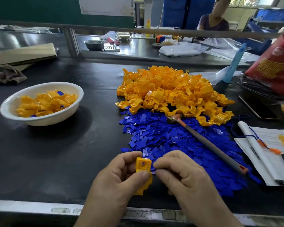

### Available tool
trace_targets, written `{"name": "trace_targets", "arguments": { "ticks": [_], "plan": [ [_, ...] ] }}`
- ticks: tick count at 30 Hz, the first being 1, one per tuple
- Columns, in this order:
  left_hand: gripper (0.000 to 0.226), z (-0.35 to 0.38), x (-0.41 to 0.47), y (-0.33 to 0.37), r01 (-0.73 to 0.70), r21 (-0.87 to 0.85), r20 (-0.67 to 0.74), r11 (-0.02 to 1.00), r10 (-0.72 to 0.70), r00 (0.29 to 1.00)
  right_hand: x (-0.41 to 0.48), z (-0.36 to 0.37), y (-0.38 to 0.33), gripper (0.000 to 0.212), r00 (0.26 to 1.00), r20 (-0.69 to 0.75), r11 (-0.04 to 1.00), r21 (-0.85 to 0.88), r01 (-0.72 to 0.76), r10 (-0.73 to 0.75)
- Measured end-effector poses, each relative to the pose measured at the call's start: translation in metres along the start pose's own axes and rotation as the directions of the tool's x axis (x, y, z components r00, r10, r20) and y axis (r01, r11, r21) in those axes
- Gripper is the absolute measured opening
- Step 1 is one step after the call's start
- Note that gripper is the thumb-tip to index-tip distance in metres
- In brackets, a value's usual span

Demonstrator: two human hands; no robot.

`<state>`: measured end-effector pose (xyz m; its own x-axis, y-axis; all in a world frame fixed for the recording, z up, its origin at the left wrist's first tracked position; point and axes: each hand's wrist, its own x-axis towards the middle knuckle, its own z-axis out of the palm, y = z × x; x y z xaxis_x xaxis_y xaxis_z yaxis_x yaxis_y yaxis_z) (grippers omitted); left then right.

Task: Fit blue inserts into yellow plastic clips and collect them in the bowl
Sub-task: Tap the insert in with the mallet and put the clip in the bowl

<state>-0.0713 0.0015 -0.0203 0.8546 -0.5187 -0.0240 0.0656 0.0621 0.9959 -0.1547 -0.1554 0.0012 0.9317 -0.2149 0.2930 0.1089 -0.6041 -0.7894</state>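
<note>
Head view: left hand [120, 176] grips clip [143, 164], right hand [184, 174] pinches insert [152, 169]; hammer [203, 138] crosses pile [154, 133].

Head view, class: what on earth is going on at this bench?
A person's left hand holds a yellow clip while the right hand pinches a blue insert at its side. Ahead lie a heap of yellow clips and a spread of blue inserts, with a hammer lying across the blue. The white bowl at left already holds some fitted clips.
</note>
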Motion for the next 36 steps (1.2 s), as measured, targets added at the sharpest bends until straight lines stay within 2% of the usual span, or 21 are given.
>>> {"name": "trace_targets", "arguments": {
  "ticks": [3,7,10,13,16,19,21,23,25,27,30,33,36],
  "plan": [
    [0.038,0.002,-0.004,0.004,-0.006,0.005,0.014,1.000,0.006,1.000,-0.001,0.002,-0.002,0.014,0.999,-0.028,0.999,0.010,0.036,-0.036],
    [0.038,0.005,-0.006,0.006,-0.022,0.024,-0.023,0.999,0.023,0.999,-0.001,0.010,-0.006,0.012,0.989,-0.075,0.991,-0.063,0.122,-0.126],
    [0.036,0.005,-0.007,0.006,-0.027,0.031,-0.047,0.999,0.029,0.999,-0.002,0.012,-0.007,0.010,0.986,-0.112,0.991,-0.076,0.113,-0.122],
    [0.030,0.005,-0.007,0.006,-0.011,0.015,-0.057,1.000,0.011,0.998,-0.002,0.014,-0.006,0.018,0.993,-0.119,1.000,-0.008,-0.023,0.021],
    [0.024,0.005,-0.008,0.006,0.014,-0.007,-0.046,1.000,-0.015,0.999,0.000,0.014,-0.005,0.025,0.977,0.019,0.955,0.212,-0.210,0.211],
    [0.020,0.004,-0.010,0.007,0.022,-0.004,-0.050,1.000,-0.022,0.999,0.004,0.014,-0.006,0.019,0.958,0.119,0.890,0.356,-0.285,0.259],
    [0.015,0.004,-0.011,0.009,0.008,0.016,-0.058,1.000,-0.007,0.998,0.005,0.015,-0.004,0.022,0.952,0.143,0.869,0.388,-0.306,0.271],
    [0.020,0.003,-0.012,0.009,-0.004,0.039,-0.068,0.999,0.007,0.998,0.005,0.016,-0.003,0.022,0.946,0.164,0.854,0.407,-0.323,0.280],
    [0.020,0.002,-0.012,0.007,-0.010,0.073,-0.087,0.997,0.016,0.996,0.004,0.019,-0.004,0.015,0.950,0.152,0.863,0.396,-0.313,0.274],
    [0.015,0.000,-0.010,0.004,-0.011,0.089,-0.092,0.996,0.020,0.996,0.001,0.023,-0.006,0.015,0.968,0.068,0.917,0.312,-0.250,0.241],
    [0.024,-0.002,-0.008,-0.001,-0.004,0.088,-0.085,0.996,0.012,0.996,0.000,0.024,-0.013,0.011,0.988,-0.025,0.970,0.192,-0.146,0.154],
    [0.023,-0.005,-0.008,-0.002,-0.002,0.024,-0.061,1.000,0.004,0.998,0.003,0.021,-0.018,0.009,0.993,-0.016,0.978,0.175,-0.114,0.118],
    [0.033,-0.005,-0.009,-0.001,-0.009,-0.001,-0.044,1.000,0.009,0.999,0.003,0.019,-0.021,0.007,0.996,-0.017,0.981,0.177,-0.080,0.085]
  ]
}}
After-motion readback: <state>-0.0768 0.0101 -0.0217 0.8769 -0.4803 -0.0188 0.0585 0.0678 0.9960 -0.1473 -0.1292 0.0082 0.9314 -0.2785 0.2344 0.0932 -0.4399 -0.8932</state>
